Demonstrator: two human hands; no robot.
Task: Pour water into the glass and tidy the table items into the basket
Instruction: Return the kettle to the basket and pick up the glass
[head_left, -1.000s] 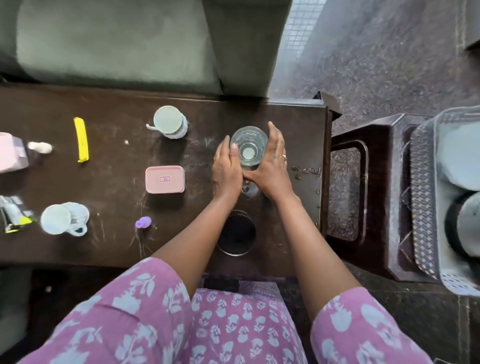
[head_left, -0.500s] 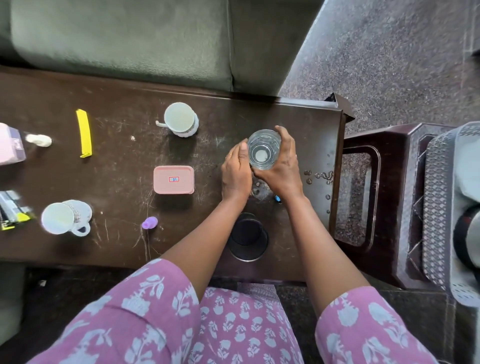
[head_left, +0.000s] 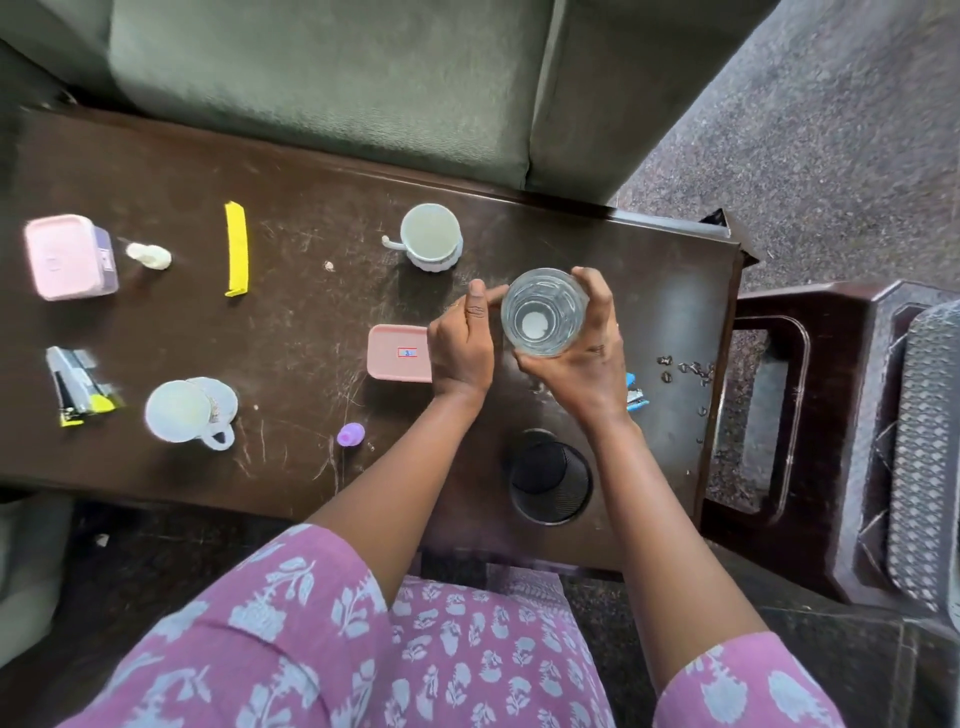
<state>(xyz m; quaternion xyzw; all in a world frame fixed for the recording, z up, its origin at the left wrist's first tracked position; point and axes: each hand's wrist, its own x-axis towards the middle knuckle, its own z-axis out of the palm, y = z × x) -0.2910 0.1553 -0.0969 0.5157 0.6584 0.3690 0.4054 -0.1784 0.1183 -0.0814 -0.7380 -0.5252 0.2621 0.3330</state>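
Note:
A clear glass (head_left: 543, 312) is held a little above the right part of the dark table (head_left: 291, 332). My right hand (head_left: 587, 364) wraps around it from the right and below. My left hand (head_left: 462, 343) is beside the glass on its left, fingers curled, with one fingertip reaching the glass's side. I cannot tell whether there is water in the glass. The grey perforated basket (head_left: 924, 467) stands on a dark plastic stool (head_left: 769, 415) to the right of the table.
On the table lie a pink flat box (head_left: 395, 353), a white cup (head_left: 431, 236), a white mug (head_left: 189, 413), a pink container (head_left: 67, 257), a yellow clip (head_left: 236, 249), a purple cap (head_left: 350, 434) and a black mesh holder (head_left: 550, 478). A green sofa (head_left: 322, 73) runs behind.
The glass has risen off the table in my right hand. My left hand has slipped off its side and curled. The view has shifted left.

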